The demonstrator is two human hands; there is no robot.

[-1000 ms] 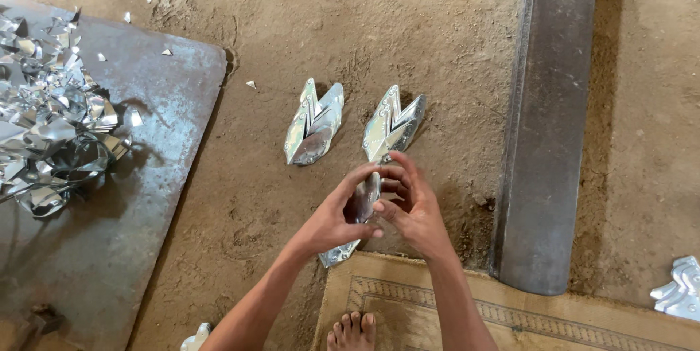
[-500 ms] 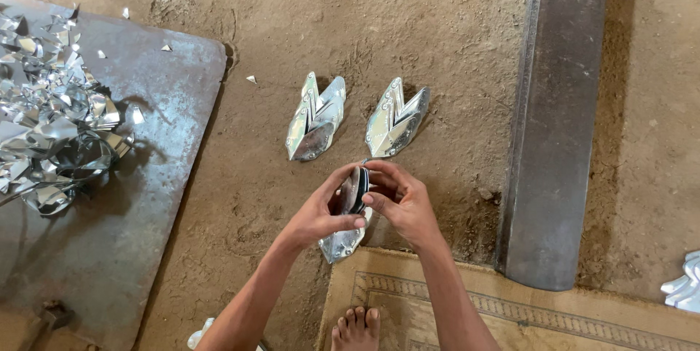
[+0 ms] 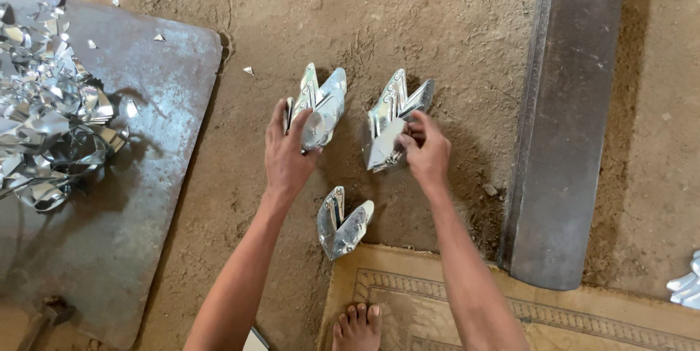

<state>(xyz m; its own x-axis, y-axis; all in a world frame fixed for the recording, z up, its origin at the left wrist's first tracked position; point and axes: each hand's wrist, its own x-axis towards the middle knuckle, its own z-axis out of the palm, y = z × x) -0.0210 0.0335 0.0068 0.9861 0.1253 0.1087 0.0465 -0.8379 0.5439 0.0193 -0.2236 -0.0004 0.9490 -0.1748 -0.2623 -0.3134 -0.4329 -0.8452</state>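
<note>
Packed-earth floor (image 3: pixel 452 23): the left hand (image 3: pixel 288 154) closes its fingers on the left stack of shiny metal pieces (image 3: pixel 321 107), the right hand (image 3: pixel 426 150) pinches the right stack (image 3: pixel 394 114); a third stack (image 3: pixel 341 223) lies untouched near the mat's (image 3: pixel 437 307) edge.

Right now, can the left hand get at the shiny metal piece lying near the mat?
Probably yes. The left hand rests on another stack, and the metal piece lies just below it on bare dirt, unobstructed.

A dirt floor (image 3: pixel 452 23) carries a steel plate (image 3: pixel 146 198) at left, a beam (image 3: pixel 569 139) at right, a mat (image 3: pixel 583 314) below, three foil stacks (image 3: pixel 343 223) mid-frame.
</note>
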